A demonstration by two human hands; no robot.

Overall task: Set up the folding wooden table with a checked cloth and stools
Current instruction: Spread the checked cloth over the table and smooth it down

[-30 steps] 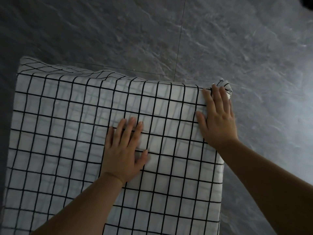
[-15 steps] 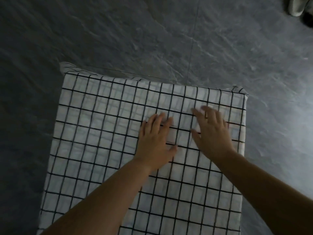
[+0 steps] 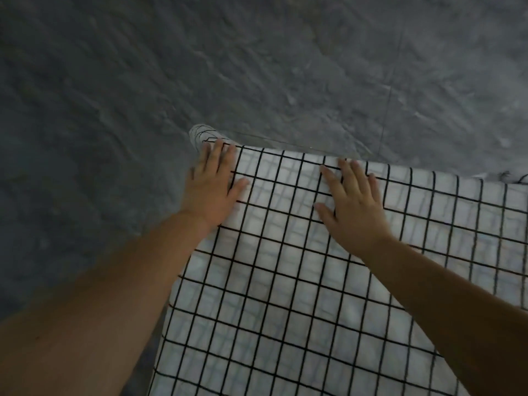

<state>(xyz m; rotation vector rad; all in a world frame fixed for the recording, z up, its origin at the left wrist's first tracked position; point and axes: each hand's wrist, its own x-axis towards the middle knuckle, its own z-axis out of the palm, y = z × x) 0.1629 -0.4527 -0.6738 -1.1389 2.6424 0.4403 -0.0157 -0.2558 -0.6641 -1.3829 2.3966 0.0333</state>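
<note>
A: What has changed on the cloth [image 3: 285,281] in the last second?

B: The hands have crossed it. A second ago the right hand [image 3: 354,201] lay on the cloth's far right corner and the left hand [image 3: 213,185] near its middle. Half a second ago both were near the middle. Now the left hand is at the cloth's far left corner [image 3: 203,135], and the right hand lies by the cloth's far edge, a little way right of that corner.

A: How do the hands lie?

B: Both are palm down with fingers straight and slightly spread, pressed flat on the cloth. Neither pinches it.

A: And where is the cloth relative to them?

B: It is under both. From the left fingertips it runs back toward the person and off to the right. At the corner a small fold curls up just beyond those fingertips, above the dark floor [image 3: 257,67].

A: What does that mean for the task?

B: I judge the cloth is already laid and its far edge is being smoothed from one corner to the other. The table is hidden under the cloth. No stools are in view, so that part seems still to do.
</note>
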